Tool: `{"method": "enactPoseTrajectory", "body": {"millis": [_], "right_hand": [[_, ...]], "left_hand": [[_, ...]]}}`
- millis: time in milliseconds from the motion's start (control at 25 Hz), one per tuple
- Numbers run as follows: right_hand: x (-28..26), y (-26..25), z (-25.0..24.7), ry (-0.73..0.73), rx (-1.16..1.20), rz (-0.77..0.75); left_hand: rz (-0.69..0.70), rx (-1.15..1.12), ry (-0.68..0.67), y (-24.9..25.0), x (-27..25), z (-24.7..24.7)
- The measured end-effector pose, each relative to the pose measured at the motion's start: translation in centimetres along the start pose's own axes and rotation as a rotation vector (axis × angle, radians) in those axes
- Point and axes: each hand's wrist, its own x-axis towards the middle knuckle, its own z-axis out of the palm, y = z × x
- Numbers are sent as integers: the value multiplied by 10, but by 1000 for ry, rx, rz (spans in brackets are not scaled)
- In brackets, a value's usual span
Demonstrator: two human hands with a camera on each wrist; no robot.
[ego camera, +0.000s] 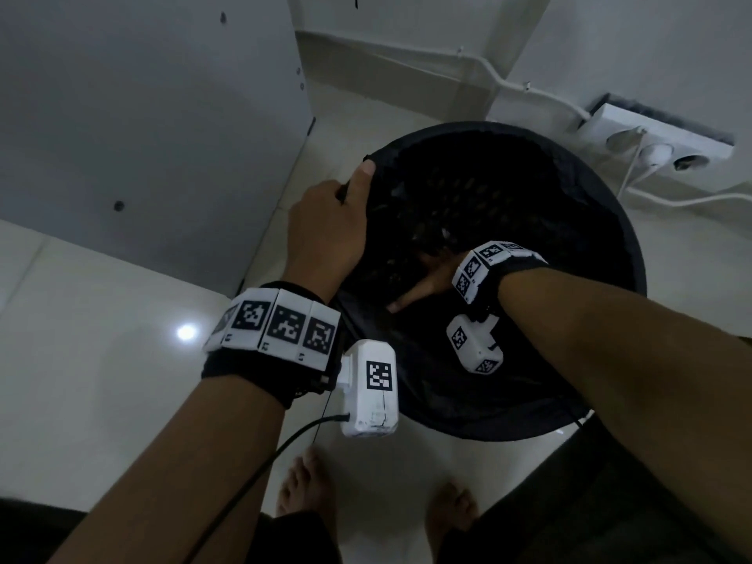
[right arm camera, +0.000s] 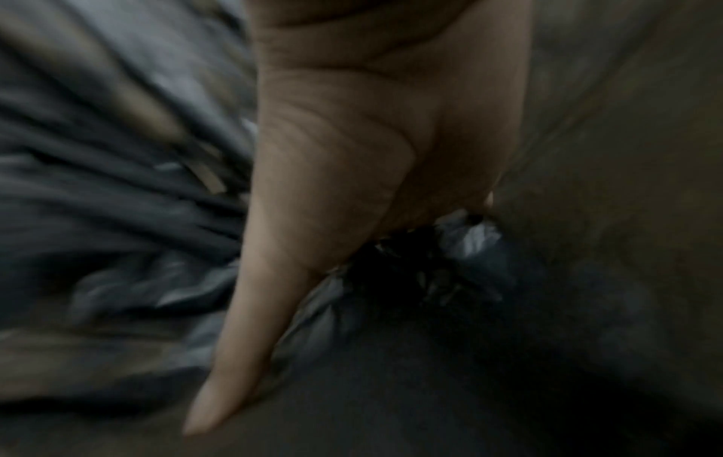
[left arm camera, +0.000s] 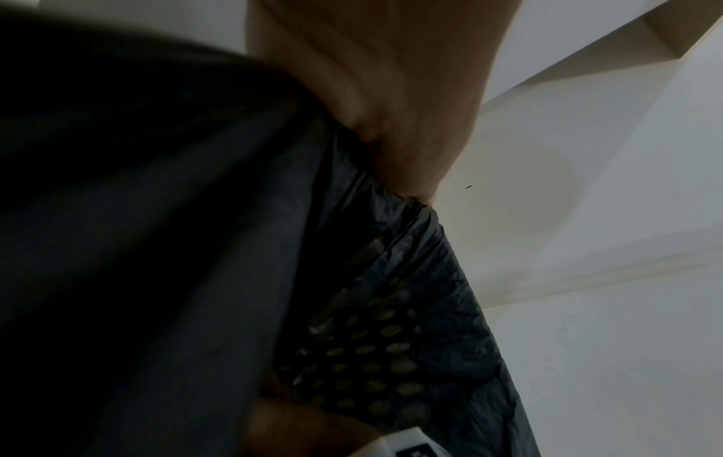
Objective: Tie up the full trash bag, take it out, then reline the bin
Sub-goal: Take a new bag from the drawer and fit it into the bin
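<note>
Left hand [ego camera: 325,225] grip pinching the black trash bag [ego camera: 549,221] edge at the bin [ego camera: 635,254] rim's left side, thumb on top, fingers curled under. Right hand [ego camera: 423,282] down inside the bin, thumb stuck out, fingers buried in gathered bag plastic; right wrist view is blurred, so can't tell whether that grip is closed on it. Bag lines the round mesh bin, which stands on the white tiled floor [ego camera: 101,319] in a corner, near a power strip [ego camera: 651,134]. Bare feet [ego camera: 305,490] just below the bin.
</note>
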Motion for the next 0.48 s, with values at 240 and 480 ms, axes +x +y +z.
{"method": "enactPoseTrajectory", "body": {"millis": [240, 480], "right_hand": [[-14, 12, -33, 452, 32, -7], [12, -2, 4, 278, -220, -312]], "left_hand": [[22, 3, -1, 1, 0, 1], [28, -9, -12, 1, 0, 0]]}}
